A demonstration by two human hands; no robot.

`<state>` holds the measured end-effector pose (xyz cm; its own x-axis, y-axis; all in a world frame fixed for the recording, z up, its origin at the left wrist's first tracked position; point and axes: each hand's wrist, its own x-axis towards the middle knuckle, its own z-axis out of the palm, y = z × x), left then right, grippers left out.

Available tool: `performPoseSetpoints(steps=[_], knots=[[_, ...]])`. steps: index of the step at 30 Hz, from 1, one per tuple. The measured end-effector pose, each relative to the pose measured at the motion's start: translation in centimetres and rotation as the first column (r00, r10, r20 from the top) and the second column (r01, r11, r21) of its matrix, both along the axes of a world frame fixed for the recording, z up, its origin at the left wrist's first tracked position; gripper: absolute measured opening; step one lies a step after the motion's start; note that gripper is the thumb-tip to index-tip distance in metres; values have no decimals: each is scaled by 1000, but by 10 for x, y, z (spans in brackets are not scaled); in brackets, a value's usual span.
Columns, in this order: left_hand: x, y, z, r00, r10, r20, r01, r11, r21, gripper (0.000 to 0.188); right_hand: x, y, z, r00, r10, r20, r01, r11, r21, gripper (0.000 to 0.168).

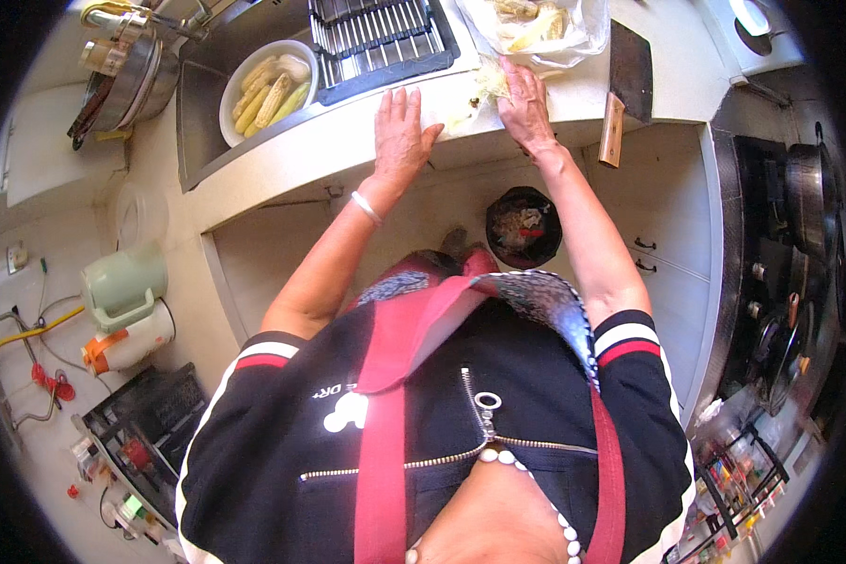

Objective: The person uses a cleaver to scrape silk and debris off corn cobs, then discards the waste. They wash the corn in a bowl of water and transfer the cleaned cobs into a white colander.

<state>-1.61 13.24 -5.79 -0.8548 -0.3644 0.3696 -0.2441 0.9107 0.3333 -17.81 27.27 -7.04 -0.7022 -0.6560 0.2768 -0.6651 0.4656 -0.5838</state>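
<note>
My left hand (400,130) rests palm down at the counter's front edge, fingers extended and holding nothing. Beside the plastic bag, my right hand (525,106) is closed around a tuft of pale corn silk (491,79), which sticks out on its thumb side. Small dark and yellowish scraps (474,103) lie on the white countertop (324,134) between the hands. Farther back, the clear plastic bag (589,46) contains corn pieces or husks (546,28). To the right lies a cleaver (631,70), its wooden handle jutting past the counter edge.
A white bowl (224,99) of corn cobs (276,100) stands in the metal sink (201,106). Next to it is a draining rack (388,49). A dark waste bin (523,225) with refuse sits on the floor below. Stove and pans (811,197) line the right side.
</note>
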Motion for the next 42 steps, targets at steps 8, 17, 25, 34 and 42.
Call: performPoseSetpoints(steps=[8,17,25,34,42], knots=[[14,-38,-5,970,105,-221,-106,994,9,48,10,-11,24,966,-95,241,40,974,223,97],[27,-53,-14,959,146,-242,-159,987,-34,40,34,-33,-3,963,-164,-215,199,968,154,38],[26,-57,-23,935,153,-319,-179,983,-52,38,31,-19,-3,879,-30,-475,155,962,226,32],[27,-52,-17,942,206,-265,-214,977,-1,40,89,31,3,927,-34,-373,91,987,136,35],[28,-48,-17,953,197,-231,-210,977,-34,39,113,83,-85,988,-65,-137,100,960,262,37]])
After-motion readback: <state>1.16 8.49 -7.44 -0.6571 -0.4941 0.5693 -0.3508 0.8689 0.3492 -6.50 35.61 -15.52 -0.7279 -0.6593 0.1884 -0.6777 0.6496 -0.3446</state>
